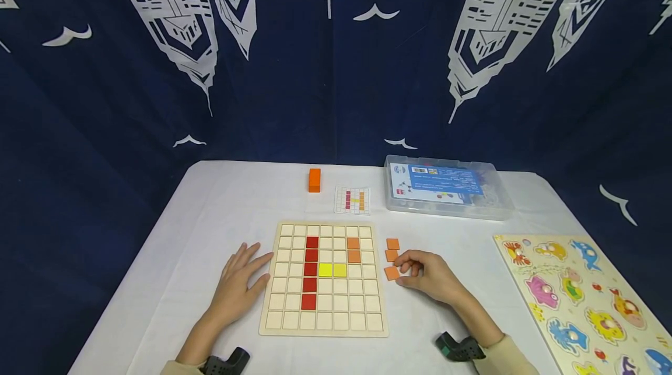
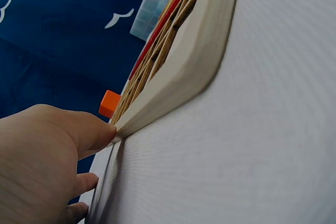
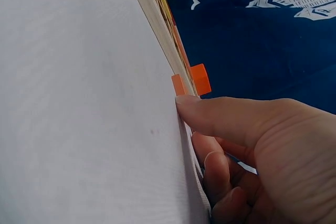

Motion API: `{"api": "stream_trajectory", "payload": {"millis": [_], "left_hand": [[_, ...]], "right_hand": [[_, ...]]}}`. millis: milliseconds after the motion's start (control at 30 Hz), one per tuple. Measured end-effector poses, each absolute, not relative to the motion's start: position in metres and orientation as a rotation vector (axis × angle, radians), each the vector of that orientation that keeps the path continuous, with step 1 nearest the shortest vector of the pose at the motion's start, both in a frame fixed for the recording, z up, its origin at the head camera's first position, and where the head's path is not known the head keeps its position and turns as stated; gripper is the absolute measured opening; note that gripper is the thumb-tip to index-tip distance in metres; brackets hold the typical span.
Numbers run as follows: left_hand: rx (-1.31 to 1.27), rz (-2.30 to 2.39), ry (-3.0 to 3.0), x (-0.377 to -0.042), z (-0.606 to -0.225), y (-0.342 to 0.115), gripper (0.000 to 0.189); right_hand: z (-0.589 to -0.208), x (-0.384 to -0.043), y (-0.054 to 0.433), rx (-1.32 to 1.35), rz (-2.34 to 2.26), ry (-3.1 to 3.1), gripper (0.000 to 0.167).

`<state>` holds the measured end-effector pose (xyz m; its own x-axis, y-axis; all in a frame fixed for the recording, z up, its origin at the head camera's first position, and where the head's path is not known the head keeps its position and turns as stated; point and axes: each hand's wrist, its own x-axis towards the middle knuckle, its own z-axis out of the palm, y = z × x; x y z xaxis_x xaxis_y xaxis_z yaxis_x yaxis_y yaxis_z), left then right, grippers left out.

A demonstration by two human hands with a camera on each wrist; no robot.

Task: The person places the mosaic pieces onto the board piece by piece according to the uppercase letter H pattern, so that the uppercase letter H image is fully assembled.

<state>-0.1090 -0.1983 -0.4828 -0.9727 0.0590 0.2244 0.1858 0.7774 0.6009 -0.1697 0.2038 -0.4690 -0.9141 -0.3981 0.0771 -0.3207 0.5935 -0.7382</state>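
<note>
A square wooden grid board (image 1: pixel 324 331) lies on the table, with a column of red tiles (image 1: pixel 310 284), two yellow tiles (image 1: pixel 333 270) and two orange tiles (image 1: pixel 353 249) set in its cells. My left hand (image 1: pixel 237 284) rests along the board's left edge, fingers spread and fairly straight; the left wrist view has its thumb (image 2: pixel 97 132) at the board's corner. Right of the board, three loose orange tiles form a short column. Thumb and index finger of my right hand (image 1: pixel 427 274) pinch the nearest loose orange tile (image 1: pixel 391 273) at its edge.
Behind the board stand an orange block (image 1: pixel 314 180) and a small pattern card (image 1: pixel 353 200) showing coloured squares. A clear plastic case (image 1: pixel 446 188) with a blue label sits at the back right. An animal peg puzzle (image 1: pixel 583 305) covers the right side of the table.
</note>
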Motion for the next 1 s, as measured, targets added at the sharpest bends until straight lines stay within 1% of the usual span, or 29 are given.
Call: {"api": "stream_trajectory", "payload": {"millis": [300, 533, 833, 1000], "left_hand": [[-0.183, -0.974, -2.779, -0.109, -0.481, -0.198, 0.042], [-0.191, -0.984, -2.775, -0.107, -0.482, -0.198, 0.042], [-0.173, -0.983, -2.786, -0.108, -0.483, -0.199, 0.041], [-0.181, -0.976, -2.773, -0.108, -0.483, -0.199, 0.041]], "right_hand": [[-0.470, -0.170, 0.205, -0.663, -1.218, 2.723, 0.021], [-0.465, -0.170, 0.206, -0.556, -1.257, 2.682, 0.021], [-0.460, -0.171, 0.208, -0.512, -1.260, 2.701, 0.022], [-0.449, -0.173, 0.213, -0.474, -1.252, 2.746, 0.023]]}}
